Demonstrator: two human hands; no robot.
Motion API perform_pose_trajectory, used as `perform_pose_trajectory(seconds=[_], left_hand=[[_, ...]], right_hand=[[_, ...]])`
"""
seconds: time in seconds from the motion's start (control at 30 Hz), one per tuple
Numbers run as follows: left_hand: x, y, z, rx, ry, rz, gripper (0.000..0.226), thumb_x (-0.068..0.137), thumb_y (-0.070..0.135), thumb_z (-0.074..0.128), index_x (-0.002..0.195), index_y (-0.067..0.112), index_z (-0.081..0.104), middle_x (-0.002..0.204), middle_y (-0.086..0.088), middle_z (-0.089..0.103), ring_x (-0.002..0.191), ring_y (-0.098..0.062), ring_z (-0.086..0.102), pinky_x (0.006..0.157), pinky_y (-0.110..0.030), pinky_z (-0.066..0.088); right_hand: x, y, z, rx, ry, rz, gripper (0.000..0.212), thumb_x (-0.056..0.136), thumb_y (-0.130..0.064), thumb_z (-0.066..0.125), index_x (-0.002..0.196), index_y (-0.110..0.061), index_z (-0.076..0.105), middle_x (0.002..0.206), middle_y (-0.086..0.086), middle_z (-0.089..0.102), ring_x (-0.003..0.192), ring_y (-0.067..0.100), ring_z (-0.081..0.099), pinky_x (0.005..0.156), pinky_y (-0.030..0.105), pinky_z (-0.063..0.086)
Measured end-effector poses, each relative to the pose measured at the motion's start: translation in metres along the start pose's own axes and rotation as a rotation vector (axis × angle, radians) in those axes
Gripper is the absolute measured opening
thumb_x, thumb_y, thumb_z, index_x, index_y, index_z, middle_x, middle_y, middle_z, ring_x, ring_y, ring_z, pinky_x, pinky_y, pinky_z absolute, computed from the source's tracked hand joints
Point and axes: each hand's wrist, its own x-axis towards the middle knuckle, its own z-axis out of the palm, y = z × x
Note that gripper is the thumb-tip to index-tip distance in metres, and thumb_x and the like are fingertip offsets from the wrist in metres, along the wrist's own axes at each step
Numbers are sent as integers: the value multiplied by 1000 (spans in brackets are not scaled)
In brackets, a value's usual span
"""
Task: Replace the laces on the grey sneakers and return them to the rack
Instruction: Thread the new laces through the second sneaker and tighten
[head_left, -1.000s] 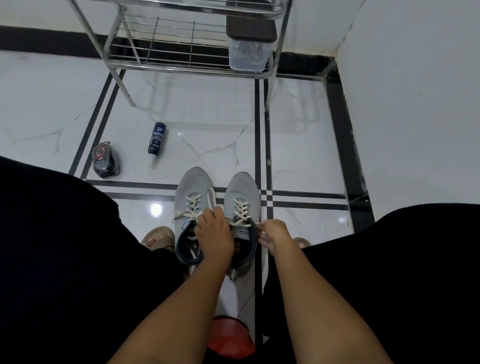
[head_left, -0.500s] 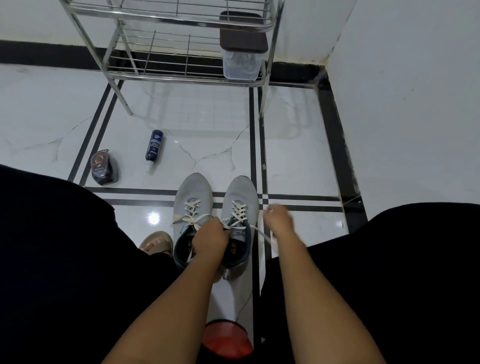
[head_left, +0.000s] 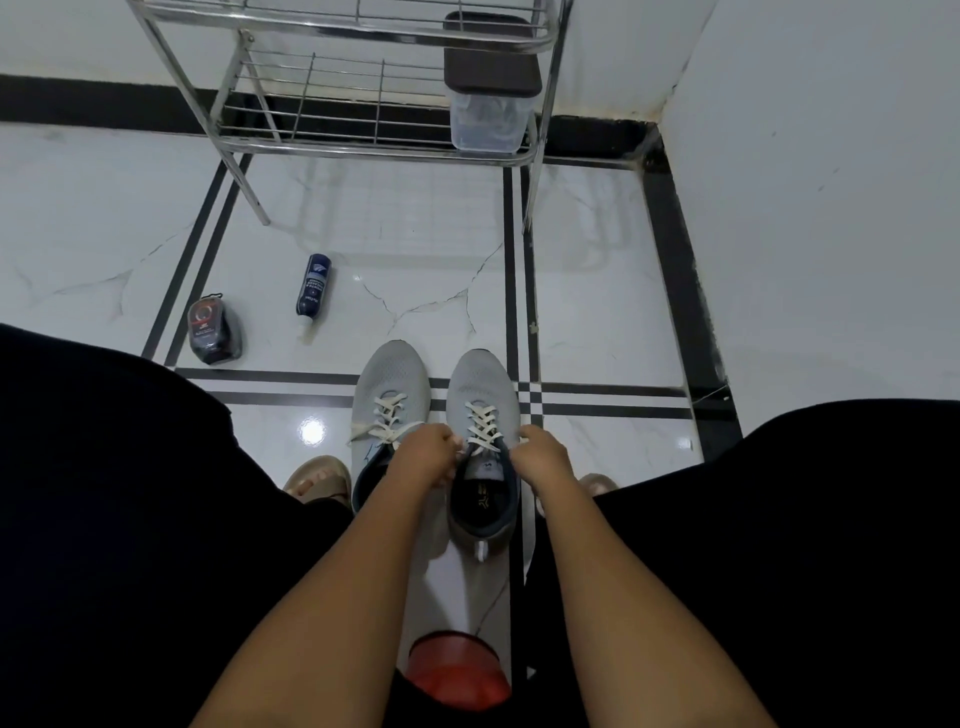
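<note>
arms: bare to past the elbow, no sleeves | legs: loose black garment (head_left: 130, 519) | feet: tan sandals (head_left: 324, 480)

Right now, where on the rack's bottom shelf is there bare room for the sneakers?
The bottom shelf is bare from its left legs to the lidded clear container at its right end. Floor is bare between rack and grey sneakers; both hands crowd the laces.
</note>
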Motion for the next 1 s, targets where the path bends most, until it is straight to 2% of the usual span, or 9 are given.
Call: perform_pose_trajectory(seconds=[0.07, 0.17, 0.4, 0.5, 0.6, 0.67, 0.77, 0.87, 1.0], left_hand=[[1, -1, 0, 44, 42, 43, 16, 92, 20, 59, 77, 19, 64, 89, -17, 71, 83, -30, 68, 83, -45, 57], [0, -7, 8, 170, 140, 71, 16, 88, 24, 64, 79, 11, 69, 90, -16, 69, 87, -32, 66, 80, -38, 54], [1, -19, 14, 252, 306, -8, 15, 89, 23, 52, 98, 13, 59, 101, -13, 65, 94, -33, 61, 71, -34, 45], [2, -17, 11, 292, 217, -2, 20, 90, 23, 51, 99, 7, 60, 102, -16, 65, 95, -34, 61, 74, -37, 48], [1, -2, -1, 396, 74, -3, 32, 91, 28, 53, 103, 0, 63, 107, -19, 64, 99, -34, 61, 82, -37, 48], [-3, 15, -16, 468, 27, 12, 35, 93, 33, 52, 108, 3, 65, 112, -15, 64, 104, -31, 59, 85, -35, 46], [-14, 43, -39, 495, 10, 86, 34, 94, 37, 48, 100, 10, 68, 110, -10, 66, 96, -26, 59, 90, -36, 46], [-34, 71, -59, 470, -4, 162, 35, 96, 41, 48, 82, 15, 67, 101, -9, 66, 95, -25, 61, 88, -34, 46], [-74, 104, -84, 397, 64, 306, 35, 98, 39, 47, 87, 14, 68, 94, -7, 66, 92, -23, 60, 81, -32, 44]], right_hand=[[4, -1, 4, -28, 9, -44, 31, 93, -24, 48, 117, -11, 63, 123, 12, 61, 110, 32, 57, 92, 36, 50], [9, 3, 6, 5, 41, -4, 18, 92, -27, 54, 97, -12, 62, 115, 14, 65, 105, 32, 59, 84, 33, 49], [9, 6, 9, -96, 78, 59, 28, 93, -26, 52, 111, -8, 64, 115, 13, 64, 104, 32, 60, 73, 28, 41], [6, 4, 7, -128, 86, 65, 27, 93, -23, 52, 115, -10, 61, 117, 12, 62, 105, 32, 59, 74, 29, 43], [2, -2, -1, -37, 102, 40, 42, 94, -30, 52, 130, -10, 43, 123, 11, 58, 110, 32, 57, 75, 32, 41], [-1, -18, -11, 90, 116, -18, 41, 98, -30, 43, 129, -4, 43, 122, 14, 56, 109, 31, 56, 76, 30, 39], [-11, -49, -35, 147, 148, -194, 31, 100, -16, 32, 109, -4, 59, 106, 9, 57, 92, 21, 51, 75, 27, 38], [-33, -72, -63, 284, 178, -378, 31, 101, -14, 36, 109, -13, 65, 102, -1, 60, 98, 18, 56, 88, 30, 46], [-70, -91, -95, 475, 205, -568, 20, 98, -15, 45, 103, -21, 64, 95, -4, 72, 98, 14, 65, 88, 26, 49]])
